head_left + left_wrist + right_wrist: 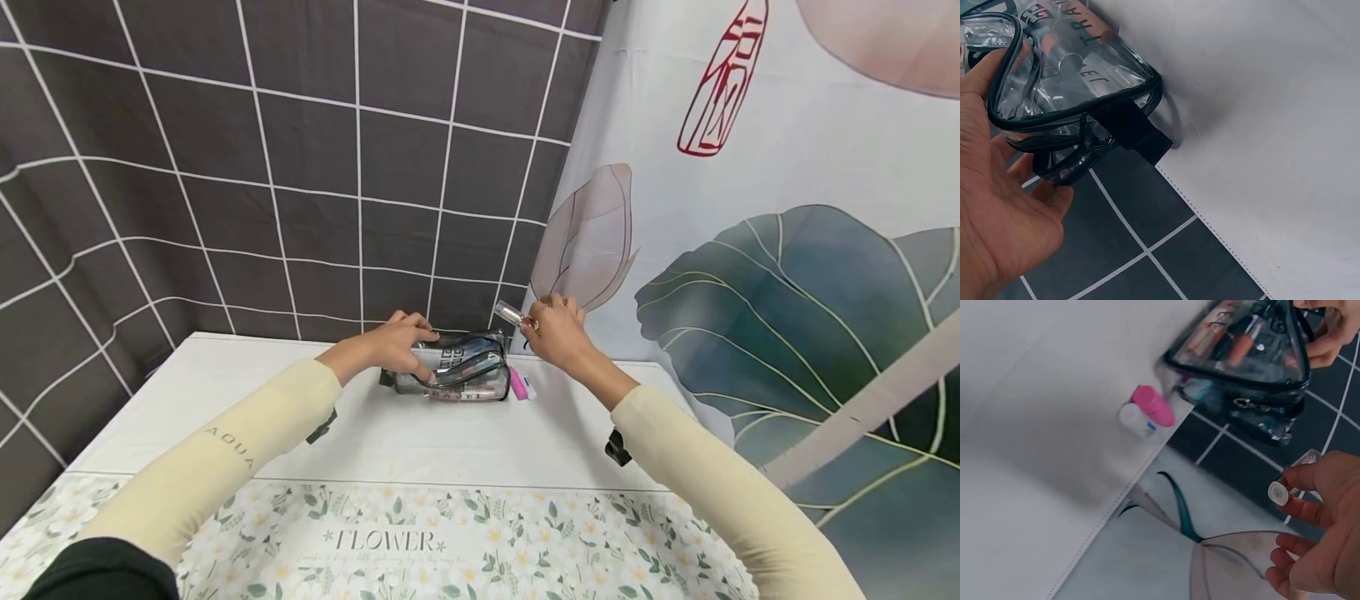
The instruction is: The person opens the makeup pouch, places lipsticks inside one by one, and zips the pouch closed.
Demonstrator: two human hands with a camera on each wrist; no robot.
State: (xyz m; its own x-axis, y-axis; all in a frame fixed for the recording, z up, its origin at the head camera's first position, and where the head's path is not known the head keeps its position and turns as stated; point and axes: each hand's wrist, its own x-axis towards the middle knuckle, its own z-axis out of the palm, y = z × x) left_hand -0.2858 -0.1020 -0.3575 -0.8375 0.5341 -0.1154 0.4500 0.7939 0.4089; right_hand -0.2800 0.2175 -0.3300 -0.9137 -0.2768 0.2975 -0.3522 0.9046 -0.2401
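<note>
While left grip (pixel 394 343) clasps clear pouch (pixel 474 379), right grip (pixel 558 333) pinches tube (pixel 509 313).
Its transparent end juts out near the pouch.

The pouch (pixel 459 362) lies on the table (pixel 450 442) before the curtain (pixel 405 158), two containers (pixel 518 384) just right of it.

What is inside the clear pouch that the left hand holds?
Inside the clear pouch, slim cylindrical items show, some partly orange-pink. The left hand covers part of it, and whatever lies behind the front items is hidden.
</note>
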